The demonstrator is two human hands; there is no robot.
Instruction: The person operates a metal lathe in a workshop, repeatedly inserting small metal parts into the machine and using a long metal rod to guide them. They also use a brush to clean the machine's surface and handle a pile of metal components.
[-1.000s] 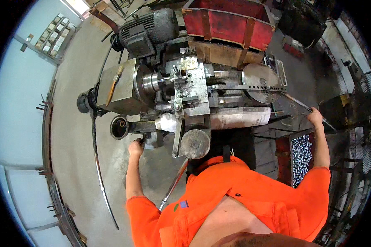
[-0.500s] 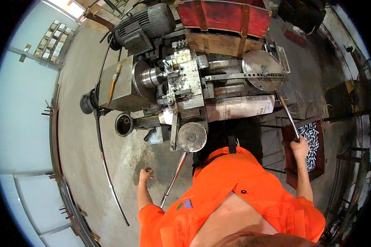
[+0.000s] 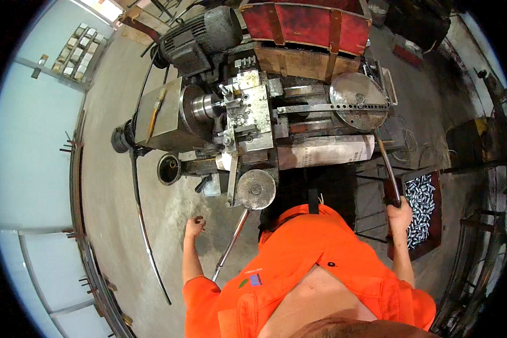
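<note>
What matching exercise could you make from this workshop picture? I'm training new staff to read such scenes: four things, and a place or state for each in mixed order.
Things:
1. long lever
2. tray of small metal parts
3. round handwheel
4. left hand

Places or states:
A. on the near side of the machine, facing the person
B. gripped at its end by the right hand
C. free in the air, holding no part of the machine
D. low at the person's right side

Pairs: 1-B, 2-D, 3-A, 4-C
</note>
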